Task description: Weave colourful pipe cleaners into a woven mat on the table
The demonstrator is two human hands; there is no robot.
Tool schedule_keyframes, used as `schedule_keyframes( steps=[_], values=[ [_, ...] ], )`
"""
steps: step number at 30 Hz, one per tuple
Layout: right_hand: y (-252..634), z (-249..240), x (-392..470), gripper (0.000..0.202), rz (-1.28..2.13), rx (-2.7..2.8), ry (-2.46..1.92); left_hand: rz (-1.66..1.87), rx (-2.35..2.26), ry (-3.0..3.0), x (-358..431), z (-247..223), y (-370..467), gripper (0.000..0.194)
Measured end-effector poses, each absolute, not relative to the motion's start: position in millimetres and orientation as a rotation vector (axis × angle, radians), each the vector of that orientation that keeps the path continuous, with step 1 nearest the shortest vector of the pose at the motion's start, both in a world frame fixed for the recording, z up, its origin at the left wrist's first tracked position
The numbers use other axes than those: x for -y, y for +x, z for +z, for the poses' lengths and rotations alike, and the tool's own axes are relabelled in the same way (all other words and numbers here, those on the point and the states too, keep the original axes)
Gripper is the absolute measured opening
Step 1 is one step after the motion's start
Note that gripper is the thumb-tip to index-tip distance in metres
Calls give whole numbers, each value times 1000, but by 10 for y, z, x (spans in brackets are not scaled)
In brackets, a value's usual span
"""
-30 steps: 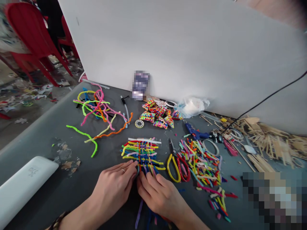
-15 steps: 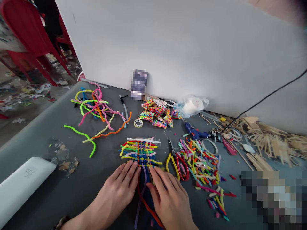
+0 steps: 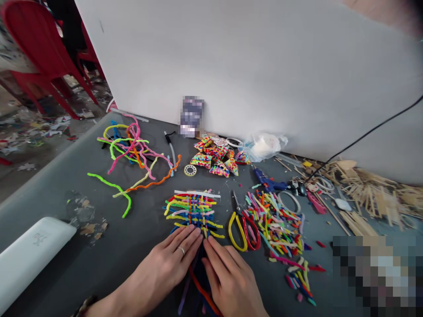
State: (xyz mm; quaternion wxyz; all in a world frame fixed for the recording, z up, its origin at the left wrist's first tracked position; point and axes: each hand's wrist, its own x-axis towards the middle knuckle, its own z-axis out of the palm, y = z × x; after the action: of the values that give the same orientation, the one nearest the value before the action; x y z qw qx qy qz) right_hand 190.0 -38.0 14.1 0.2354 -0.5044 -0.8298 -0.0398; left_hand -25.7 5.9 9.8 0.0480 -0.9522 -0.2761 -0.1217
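A mat of woven pipe cleaners (image 3: 194, 207) in many colours lies in front of me, with a white strip along its far edge. My left hand (image 3: 170, 255), with a ring on one finger, lays its stretched fingers on the near rows; its thumb is hidden. Beside it, my right hand (image 3: 228, 273) also rests extended fingertips there, its thumb apart from the fingers. The two sets of fingertips almost meet. Loose lengthwise strands run towards me between and under the hands, among them an orange pipe cleaner (image 3: 201, 286). Scissors (image 3: 238, 226) with yellow and red handles lie just right of the mat.
Cut pipe cleaner pieces (image 3: 280, 229) are heaped at the right, near a blue glue gun (image 3: 269, 181). Long pipe cleaners (image 3: 135, 145) tangle at the far left. Small woven pouches (image 3: 214, 154) sit at the back by a plastic bag (image 3: 264, 147). A white power bank (image 3: 36, 259) lies left.
My left hand has shifted slightly right, its fingertips closer to the right hand's and covering more of the middle strands. The purple strand's near end has swung left.
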Motion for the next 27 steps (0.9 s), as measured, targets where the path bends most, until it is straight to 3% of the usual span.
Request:
schedule_keyframes(
  steps=[7,18,27],
  values=[
    [1949,103,437,34,-230,2265,-1330,-321,782,-2866,-28,30,-230,53],
    [1917,141,449,40,-204,2339,-1295,-309,760,-2983,-68,36,-219,64],
    [2013,138,495,33,-53,2286,-1319,-247,794,-3053,-57,41,-202,71]
  ],
)
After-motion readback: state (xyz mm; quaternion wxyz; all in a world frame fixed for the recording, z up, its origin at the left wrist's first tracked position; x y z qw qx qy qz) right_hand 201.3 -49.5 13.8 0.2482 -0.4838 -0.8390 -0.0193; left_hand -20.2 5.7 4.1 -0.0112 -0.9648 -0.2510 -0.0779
